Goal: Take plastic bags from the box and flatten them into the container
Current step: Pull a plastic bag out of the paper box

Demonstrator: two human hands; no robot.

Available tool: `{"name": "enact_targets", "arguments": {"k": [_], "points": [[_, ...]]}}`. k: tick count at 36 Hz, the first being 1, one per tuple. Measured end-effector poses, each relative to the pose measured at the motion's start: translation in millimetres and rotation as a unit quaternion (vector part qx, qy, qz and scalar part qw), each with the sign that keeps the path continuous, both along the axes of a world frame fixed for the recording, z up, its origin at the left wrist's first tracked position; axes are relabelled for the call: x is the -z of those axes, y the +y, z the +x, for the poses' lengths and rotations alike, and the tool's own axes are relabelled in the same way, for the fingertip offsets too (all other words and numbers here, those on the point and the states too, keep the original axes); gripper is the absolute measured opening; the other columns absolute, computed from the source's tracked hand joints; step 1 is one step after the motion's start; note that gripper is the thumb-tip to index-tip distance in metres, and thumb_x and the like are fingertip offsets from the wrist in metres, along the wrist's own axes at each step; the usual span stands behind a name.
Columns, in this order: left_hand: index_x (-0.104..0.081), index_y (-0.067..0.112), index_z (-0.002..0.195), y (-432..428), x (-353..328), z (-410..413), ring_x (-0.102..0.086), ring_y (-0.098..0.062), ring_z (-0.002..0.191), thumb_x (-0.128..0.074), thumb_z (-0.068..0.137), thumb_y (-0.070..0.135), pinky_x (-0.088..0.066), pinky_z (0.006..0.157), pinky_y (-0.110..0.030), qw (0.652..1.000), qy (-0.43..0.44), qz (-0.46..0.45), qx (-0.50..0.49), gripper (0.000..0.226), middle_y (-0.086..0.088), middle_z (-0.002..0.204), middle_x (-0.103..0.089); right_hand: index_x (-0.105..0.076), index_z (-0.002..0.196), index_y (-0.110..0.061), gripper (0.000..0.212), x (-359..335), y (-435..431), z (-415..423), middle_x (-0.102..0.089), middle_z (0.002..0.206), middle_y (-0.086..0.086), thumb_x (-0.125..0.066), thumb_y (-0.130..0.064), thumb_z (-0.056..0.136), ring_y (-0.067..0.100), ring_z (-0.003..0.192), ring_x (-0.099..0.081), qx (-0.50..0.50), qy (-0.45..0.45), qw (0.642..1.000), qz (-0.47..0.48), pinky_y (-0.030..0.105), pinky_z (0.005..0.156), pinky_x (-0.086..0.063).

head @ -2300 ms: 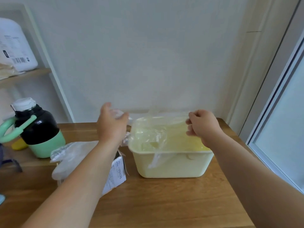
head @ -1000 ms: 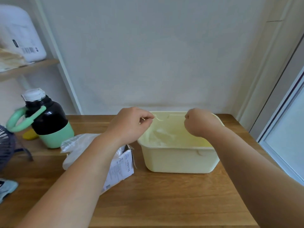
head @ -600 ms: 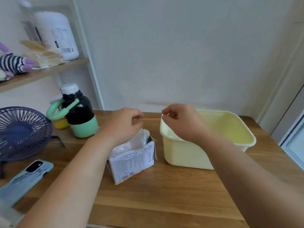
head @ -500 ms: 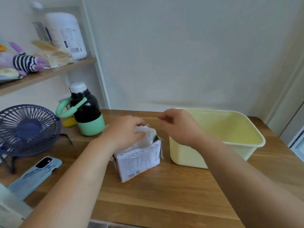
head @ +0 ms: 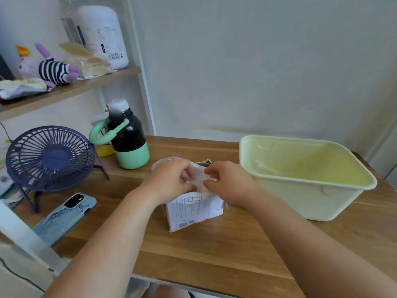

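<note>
Fingers (head: 187, 174) on the left hand (head: 170, 179) and the right hand (head: 231, 183) are curled in and pinching the clear plastic bag (head: 198, 179) that's poking out the top of the box (head: 193, 208), thumbs nearly touching. A second ago both hands were over the yellow container (head: 300, 203) laying a bag down in it, and now they've swung back to the box for the next one. You can just make out a filmy sheet (head: 265, 166) lying low inside the container, so I'd say that one's done. The new bag isn't out yet, it's bunched up in the box opening. The box sits just beside the container on the wooden table (head: 214, 250), so basically next round: pull, spread, press flat
</note>
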State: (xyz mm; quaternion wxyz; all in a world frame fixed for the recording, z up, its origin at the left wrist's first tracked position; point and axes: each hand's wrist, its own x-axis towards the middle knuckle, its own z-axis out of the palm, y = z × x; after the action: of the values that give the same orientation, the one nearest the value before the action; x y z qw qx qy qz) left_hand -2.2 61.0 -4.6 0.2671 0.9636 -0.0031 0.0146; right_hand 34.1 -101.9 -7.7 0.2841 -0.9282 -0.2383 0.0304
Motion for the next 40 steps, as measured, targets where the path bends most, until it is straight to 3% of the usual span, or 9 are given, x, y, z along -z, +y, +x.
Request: {"name": "enact_targets", "arguments": {"k": [4,9,13,18,21,23,26,30,40], "points": [[-0.064,0.027,0.083,6,-5,-4,-0.063,-0.003,0.079,-0.074,0.084,0.019,-0.050,0.069,-0.019,1.000,-0.007,-0.019,0.000,0.012,0.011,0.084,-0.067,-0.064,0.116,-0.018,0.028,-4,-1,-6,-0.060,0.096,-0.009,-0.060,-0.021,0.089,0.009,0.090,-0.059,-0.017,0.036,0.999,0.034,0.018,0.073,-0.044],[-0.070,0.029,0.089,9,-9,-5,-0.062,0.004,0.083,-0.075,0.083,0.013,-0.046,0.069,-0.007,0.998,-0.016,-0.054,0.028,0.018,0.016,0.091,-0.065,-0.072,0.085,-0.014,0.013,-4,1,-7,-0.065,0.073,-0.003,-0.059,-0.017,0.085,0.004,0.055,-0.048,-0.022,0.051,0.997,0.043,0.012,0.048,-0.035],[-0.062,0.032,0.104,7,-8,-7,-0.059,0.005,0.084,-0.070,0.087,0.017,-0.042,0.065,-0.006,0.998,0.005,-0.063,0.026,0.024,0.017,0.093,-0.065,-0.071,0.085,-0.005,0.019,-4,2,-8,-0.068,0.081,0.011,-0.054,-0.014,0.086,0.011,0.057,-0.046,-0.023,0.060,0.997,0.040,0.019,0.051,-0.037],[-0.048,0.036,0.099,6,-7,-9,-0.059,0.005,0.090,-0.068,0.089,0.023,-0.047,0.075,-0.017,0.997,0.002,-0.072,0.018,0.026,0.019,0.093,-0.066,-0.059,0.077,-0.022,0.019,-9,0,-6,-0.058,0.075,-0.005,-0.050,-0.019,0.093,0.010,0.066,-0.050,0.006,0.109,0.985,0.130,0.023,0.062,-0.043],[-0.046,0.036,0.095,3,-5,-10,-0.060,0.004,0.087,-0.070,0.087,0.024,-0.048,0.074,-0.018,0.997,-0.007,-0.080,0.008,0.028,0.018,0.092,-0.066,-0.057,0.094,-0.019,0.012,-10,-1,-7,-0.054,0.079,-0.008,-0.056,-0.031,0.092,0.010,0.072,-0.051,-0.016,0.103,0.992,0.078,0.021,0.061,-0.041],[-0.048,0.034,0.092,0,-6,-10,-0.061,0.001,0.085,-0.073,0.084,0.026,-0.051,0.075,-0.021,0.996,-0.018,-0.085,0.003,0.028,0.015,0.090,-0.066,-0.058,0.110,-0.018,0.030,-10,2,-9,-0.050,0.076,-0.012,-0.060,-0.039,0.089,0.007,0.069,-0.050,-0.035,0.078,0.996,0.011,0.018,0.056,-0.036],[-0.050,0.032,0.089,-2,-7,-10,-0.062,-0.001,0.086,-0.074,0.083,0.030,-0.051,0.077,-0.023,0.995,-0.033,-0.094,0.000,0.026,0.012,0.088,-0.068,-0.070,0.094,-0.008,0.022,-9,6,-10,-0.053,0.066,-0.005,-0.057,-0.026,0.090,0.010,0.057,-0.045,-0.039,0.053,0.998,-0.020,0.019,0.050,-0.032],[-0.050,0.035,0.089,2,-5,-11,-0.061,0.000,0.091,-0.066,0.090,0.026,-0.050,0.087,-0.029,0.996,-0.022,-0.081,0.010,0.018,0.016,0.088,-0.068,-0.066,0.072,-0.007,0.025,-7,4,-9,-0.056,0.067,0.006,-0.057,-0.021,0.090,0.014,0.061,-0.046,-0.002,0.109,0.988,0.111,0.025,0.057,-0.039],[-0.049,0.038,0.104,4,2,-13,-0.055,-0.005,0.107,-0.065,0.090,0.030,-0.047,0.088,-0.023,0.998,-0.020,-0.038,0.034,0.023,0.015,0.111,-0.058,-0.057,0.076,-0.020,0.020,-8,-2,-6,-0.054,0.069,-0.008,-0.053,-0.016,0.095,0.009,0.062,-0.045,0.038,0.153,0.946,0.284,0.025,0.063,-0.038]]}}
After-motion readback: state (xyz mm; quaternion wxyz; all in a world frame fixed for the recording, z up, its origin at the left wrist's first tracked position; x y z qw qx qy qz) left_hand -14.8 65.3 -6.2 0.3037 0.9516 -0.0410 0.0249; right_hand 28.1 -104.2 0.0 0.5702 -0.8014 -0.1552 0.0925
